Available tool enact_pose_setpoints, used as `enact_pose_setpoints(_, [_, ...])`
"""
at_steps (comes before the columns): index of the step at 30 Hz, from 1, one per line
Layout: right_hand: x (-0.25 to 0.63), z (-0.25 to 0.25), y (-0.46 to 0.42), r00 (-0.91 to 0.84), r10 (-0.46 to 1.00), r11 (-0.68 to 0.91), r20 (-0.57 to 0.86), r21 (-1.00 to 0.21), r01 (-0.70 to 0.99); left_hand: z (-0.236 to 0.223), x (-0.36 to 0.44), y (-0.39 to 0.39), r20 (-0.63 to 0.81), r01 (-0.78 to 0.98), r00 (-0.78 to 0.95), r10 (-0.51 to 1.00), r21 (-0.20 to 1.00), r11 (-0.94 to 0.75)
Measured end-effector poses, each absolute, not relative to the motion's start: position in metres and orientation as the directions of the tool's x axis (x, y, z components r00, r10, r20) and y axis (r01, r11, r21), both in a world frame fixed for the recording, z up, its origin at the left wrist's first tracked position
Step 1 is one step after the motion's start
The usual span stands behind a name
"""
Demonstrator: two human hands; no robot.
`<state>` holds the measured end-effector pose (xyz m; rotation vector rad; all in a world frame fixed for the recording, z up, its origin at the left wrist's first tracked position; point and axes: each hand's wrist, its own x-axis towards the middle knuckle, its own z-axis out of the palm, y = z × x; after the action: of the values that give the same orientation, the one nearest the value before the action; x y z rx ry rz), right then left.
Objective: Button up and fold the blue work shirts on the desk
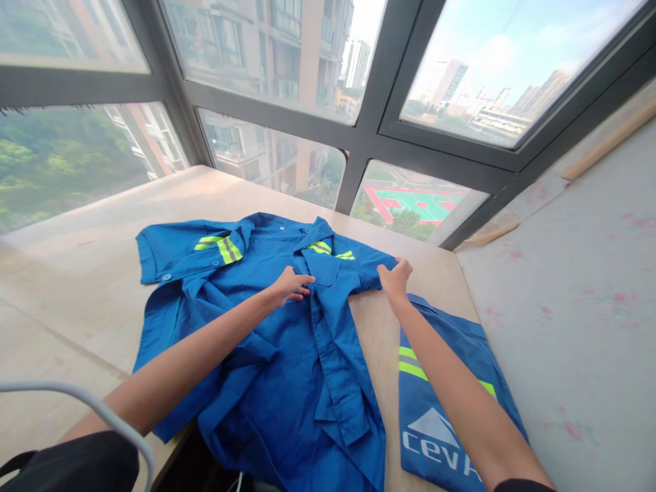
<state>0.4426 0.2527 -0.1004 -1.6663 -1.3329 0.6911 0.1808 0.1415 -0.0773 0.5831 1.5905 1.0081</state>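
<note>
A blue short-sleeved work shirt (256, 335) with yellow-green and grey reflective strips lies spread and unbuttoned, its lower part hanging over the near edge. My right hand (395, 277) pinches the end of its right-side sleeve, and the fingertips are partly hidden by the cloth. Over the chest, my left hand (293, 285) touches the front edge beside the pocket. Its fingers point right and are a little apart. Beneath my right forearm lies a folded blue garment (435, 417) with reflective stripes and white lettering, partly covered by the arm.
The pale surface (66, 273) runs up to grey-framed windows (369, 123). A flower-patterned wall (574, 307) bounds the right side. A white cable (76, 391) loops across the lower left, near the surface's front edge.
</note>
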Motion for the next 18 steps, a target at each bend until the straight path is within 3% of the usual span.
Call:
enact_pose_setpoints(4, [0.454, -0.106, 0.278, 0.312, 0.946, -0.221, -0.088, -0.879, 0.422, -0.078, 0.181, 0.132, -0.509, -0.105, -0.238, 0.828, 0.860, 0.499])
enact_pose_setpoints(9, [0.472, -0.104, 0.302, 0.110, 0.954, -0.299, -0.278, -0.911, 0.285, -0.074, 0.175, 0.128, -0.304, -0.059, -0.408, 0.861, 0.950, 0.307])
enact_pose_setpoints(12, [0.477, -0.092, 0.318, 0.087, 0.969, -0.246, -0.232, -0.948, 0.200, -0.070, 0.173, 0.129, -0.255, -0.022, -0.456, 0.853, 0.961, 0.276])
enact_pose_setpoints(18, [0.476, -0.090, 0.337, 0.297, 0.953, -0.115, -0.061, -0.979, 0.169, -0.087, 0.181, 0.128, -0.367, 0.046, -0.374, 0.852, 0.910, 0.412])
